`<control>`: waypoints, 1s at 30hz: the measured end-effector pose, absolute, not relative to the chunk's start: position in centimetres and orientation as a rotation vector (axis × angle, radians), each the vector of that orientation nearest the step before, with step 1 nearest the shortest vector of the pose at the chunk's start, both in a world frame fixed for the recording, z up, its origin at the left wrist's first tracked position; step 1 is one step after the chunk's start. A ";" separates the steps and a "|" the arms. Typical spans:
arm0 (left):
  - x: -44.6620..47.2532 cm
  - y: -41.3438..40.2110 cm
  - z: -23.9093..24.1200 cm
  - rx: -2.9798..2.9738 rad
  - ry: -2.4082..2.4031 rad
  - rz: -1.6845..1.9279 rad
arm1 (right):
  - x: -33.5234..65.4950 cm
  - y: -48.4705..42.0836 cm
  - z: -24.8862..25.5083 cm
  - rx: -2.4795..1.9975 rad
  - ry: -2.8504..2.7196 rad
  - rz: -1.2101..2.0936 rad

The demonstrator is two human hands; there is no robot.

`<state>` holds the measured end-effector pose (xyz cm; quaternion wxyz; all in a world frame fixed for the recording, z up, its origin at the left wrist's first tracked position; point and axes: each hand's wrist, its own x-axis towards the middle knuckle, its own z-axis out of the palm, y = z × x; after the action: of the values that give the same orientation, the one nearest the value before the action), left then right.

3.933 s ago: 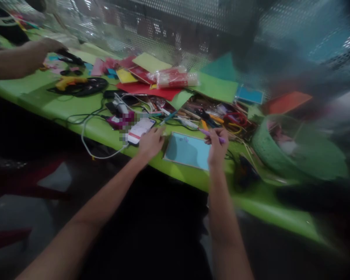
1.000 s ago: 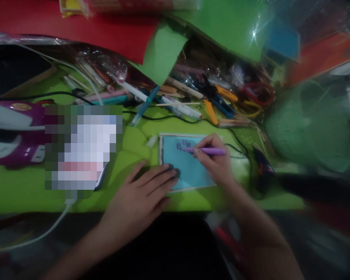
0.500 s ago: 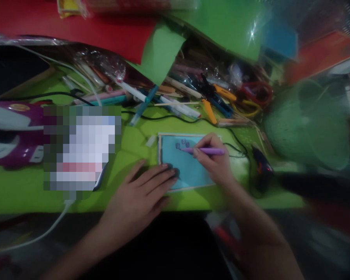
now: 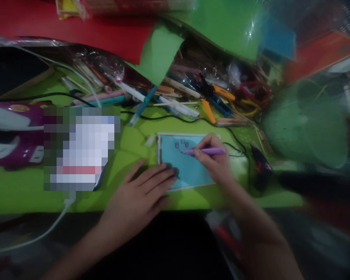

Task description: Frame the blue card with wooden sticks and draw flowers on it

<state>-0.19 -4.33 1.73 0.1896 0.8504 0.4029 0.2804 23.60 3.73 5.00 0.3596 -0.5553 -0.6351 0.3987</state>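
Note:
A light blue card [image 4: 182,169] with a pale border lies on the green table [image 4: 23,194] in front of me. My right hand [image 4: 214,163] is closed on a purple pen [image 4: 205,151], its tip resting on the card below a few small purple marks [image 4: 181,144]. My left hand [image 4: 140,196] lies flat with fingers stretched out, fingertips pressing on the card's lower left corner.
Behind the card lies a heap of pens, sticks and pliers [image 4: 189,97] with a black cable across it. Red paper [image 4: 76,29] and green paper [image 4: 160,50] lie further back. A green basket [image 4: 306,128] stands right, a purple device [image 4: 11,136] left.
The view went from a wide look at the table to a close one over the card. My left hand came onto the card's corner. In the last second the pen tip shifted slightly.

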 end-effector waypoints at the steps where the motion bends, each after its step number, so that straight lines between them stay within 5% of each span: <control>1: -0.2 -4.3 1.7 2.389 1.134 0.790 | 23.6 3.7 5.0 -1.432 -1.635 1.033; 30: -0.3 -4.1 1.8 2.399 1.128 0.804 | 23.8 3.7 4.7 -1.344 -1.528 1.133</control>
<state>-0.26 -4.14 1.82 0.1846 0.8512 0.4001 0.2852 23.76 3.73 4.71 0.3952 -0.5300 -0.6027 0.4468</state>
